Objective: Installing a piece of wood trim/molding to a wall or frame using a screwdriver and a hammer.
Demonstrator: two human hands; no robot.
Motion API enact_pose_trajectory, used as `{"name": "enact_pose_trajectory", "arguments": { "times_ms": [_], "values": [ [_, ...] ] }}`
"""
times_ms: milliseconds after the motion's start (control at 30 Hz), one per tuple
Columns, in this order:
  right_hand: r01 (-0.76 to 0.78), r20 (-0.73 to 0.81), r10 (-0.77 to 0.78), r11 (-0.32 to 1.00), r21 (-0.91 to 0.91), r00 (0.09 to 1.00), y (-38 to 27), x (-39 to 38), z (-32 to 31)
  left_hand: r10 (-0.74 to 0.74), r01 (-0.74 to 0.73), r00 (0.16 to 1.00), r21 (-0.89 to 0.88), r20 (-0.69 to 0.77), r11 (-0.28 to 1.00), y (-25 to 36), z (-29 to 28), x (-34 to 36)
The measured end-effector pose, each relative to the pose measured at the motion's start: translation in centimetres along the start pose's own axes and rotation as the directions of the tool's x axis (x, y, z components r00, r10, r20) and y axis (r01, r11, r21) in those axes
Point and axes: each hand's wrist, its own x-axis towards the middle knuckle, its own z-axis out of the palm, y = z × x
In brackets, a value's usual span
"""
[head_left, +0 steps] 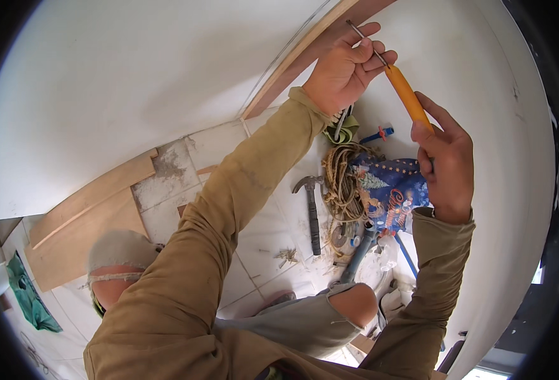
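Observation:
My right hand (442, 161) is closed round the yellow handle of a screwdriver (406, 95), held slanting up and to the left. My left hand (346, 73) is higher up, its thumb and fingers closed on the metal shaft near the top. The shaft's tip lies over the face of a wooden strip (277, 81) fixed along the white wall (165, 57); whether it touches the wood or holds a screw, I cannot tell. Both sleeves are brown.
Below lie a hammer (313, 215), coiled rope (338, 183), a blue printed bag (387, 174), scattered small fasteners (287, 256) and other tools on the tiled floor (210, 145). Wooden boards (83, 240) and green cloth (26, 291) lie at left. My knees (349, 304) are bent underneath.

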Motion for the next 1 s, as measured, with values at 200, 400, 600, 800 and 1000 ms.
{"name": "enact_pose_trajectory", "arguments": {
  "times_ms": [200, 400, 600, 800, 1000],
  "values": [
    [0.453, -0.001, -0.602, 0.602, -0.658, 0.799, 1.6, 0.3, 0.9, 0.099, -0.097, 0.994, 0.051, -0.043, 0.994, -0.1, 0.2, 0.4],
    [0.452, 0.089, -0.74, 0.307, -0.838, 0.667, 1.2, -0.3, 1.9, 0.016, -0.024, 0.998, -0.113, -0.066, 0.993, -0.2, 1.6, -1.5],
    [0.134, 0.005, -0.134, 0.989, -0.063, 0.991, -0.8, 0.1, -0.4, 0.035, -0.035, 0.999, -0.05, 0.002, 0.998, -0.8, 0.6, -0.7],
    [0.483, 0.073, -0.577, 0.6, -0.638, 0.814, 0.3, -0.8, 0.8, 0.076, -0.083, 0.991, -0.052, -0.114, 0.995, -0.9, 0.8, -0.5],
    [0.455, 0.148, -0.732, 0.24, -0.857, 0.665, 0.3, -0.8, 2.0, -0.009, 0.004, 0.99, -0.036, -0.139, 0.999, 0.1, 1.5, -1.0]
  ]
}}
